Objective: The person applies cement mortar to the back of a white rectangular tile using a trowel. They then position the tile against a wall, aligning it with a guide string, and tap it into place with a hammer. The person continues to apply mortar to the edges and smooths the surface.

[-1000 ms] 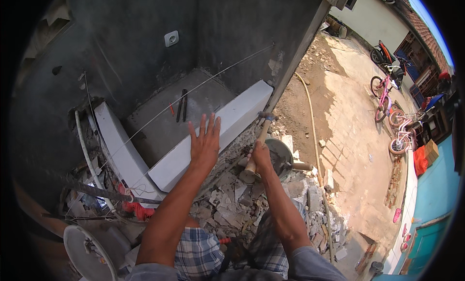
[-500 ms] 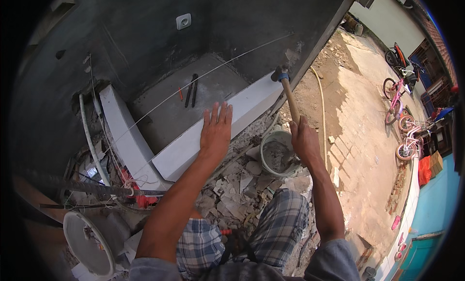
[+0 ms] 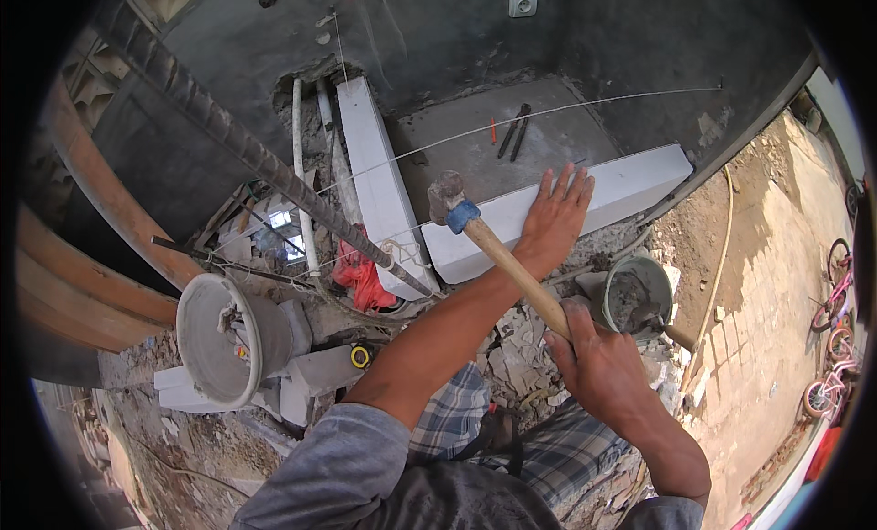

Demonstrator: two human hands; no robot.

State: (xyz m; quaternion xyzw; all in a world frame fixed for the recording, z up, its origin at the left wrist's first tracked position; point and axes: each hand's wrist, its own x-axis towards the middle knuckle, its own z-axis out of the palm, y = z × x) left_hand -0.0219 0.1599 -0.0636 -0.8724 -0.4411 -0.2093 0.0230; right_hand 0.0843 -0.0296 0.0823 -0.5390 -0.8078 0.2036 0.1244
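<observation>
Dark wall (image 3: 630,46): It is standing at the back, and the view is now facing more to the left than before.
Bikes (image 3: 829,395): They are now showing only at the right rim, partly cut off.
Long white block (image 3: 639,178): It is lying in front of the grey slab (image 3: 457,142), staying where it was.
Other white block (image 3: 376,174): It is running back to the wall on the left, also staying put.
Hammer (image 3: 502,260): Its head is now showing over the left end of the long white block, not the right end like half a second ago; I can't tell if it is touching.
Left hand (image 3: 555,221): It is still resting flat on the middle of that block, fingers straight, gripping nothing.
Right hand (image 3: 598,361): It is curling tight around the wooden handle.
Black tool (image 3: 523,121): It is still lying on the slab.
Orange stick (image 3: 493,130): It is lying beside that tool.
</observation>
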